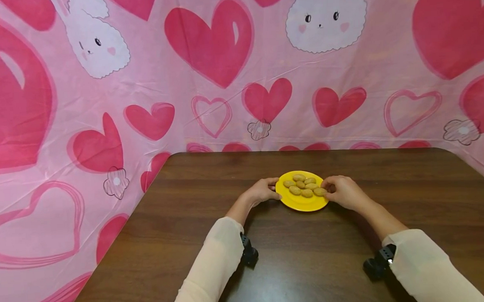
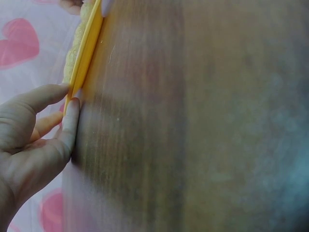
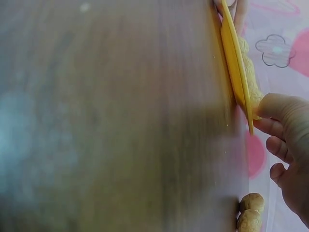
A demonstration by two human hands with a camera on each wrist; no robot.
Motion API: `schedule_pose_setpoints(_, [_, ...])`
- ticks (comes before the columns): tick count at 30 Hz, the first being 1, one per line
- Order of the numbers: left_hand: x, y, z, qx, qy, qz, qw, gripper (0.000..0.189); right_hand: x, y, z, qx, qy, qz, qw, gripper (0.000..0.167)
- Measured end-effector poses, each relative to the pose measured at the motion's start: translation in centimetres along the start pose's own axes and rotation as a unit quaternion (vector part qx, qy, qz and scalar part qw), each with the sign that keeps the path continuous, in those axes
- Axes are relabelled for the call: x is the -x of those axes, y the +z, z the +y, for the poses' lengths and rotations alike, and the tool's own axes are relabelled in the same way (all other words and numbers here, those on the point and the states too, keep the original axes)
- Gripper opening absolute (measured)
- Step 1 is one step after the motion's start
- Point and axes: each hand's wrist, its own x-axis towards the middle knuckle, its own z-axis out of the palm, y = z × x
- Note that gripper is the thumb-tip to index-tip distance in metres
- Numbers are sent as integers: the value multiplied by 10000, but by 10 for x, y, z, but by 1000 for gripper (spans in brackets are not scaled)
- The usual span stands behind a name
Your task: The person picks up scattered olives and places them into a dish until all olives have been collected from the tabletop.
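Oval tan-yellow pieces like small potatoes lie grouped on a round yellow plate. My left hand grips the plate's left rim, and in the left wrist view its fingers lie on both sides of the plate's edge. My right hand pinches a potato over the plate's right rim. In the right wrist view the thumb is against that potato, with the other fingers partly curled beside it.
Two rounded tan lumps show on the table, low in the right wrist view. The dark wooden table reaches back to a pink wall cloth with hearts and rabbits. A black wrist camera sits by the left sleeve.
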Motion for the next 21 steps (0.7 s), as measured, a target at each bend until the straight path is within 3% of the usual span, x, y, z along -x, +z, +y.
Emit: schedule_pose_setpoints(21, [-4,1,0,167,-97,12,9998,66,-8,4,3,233,-220,-46,9995,19])
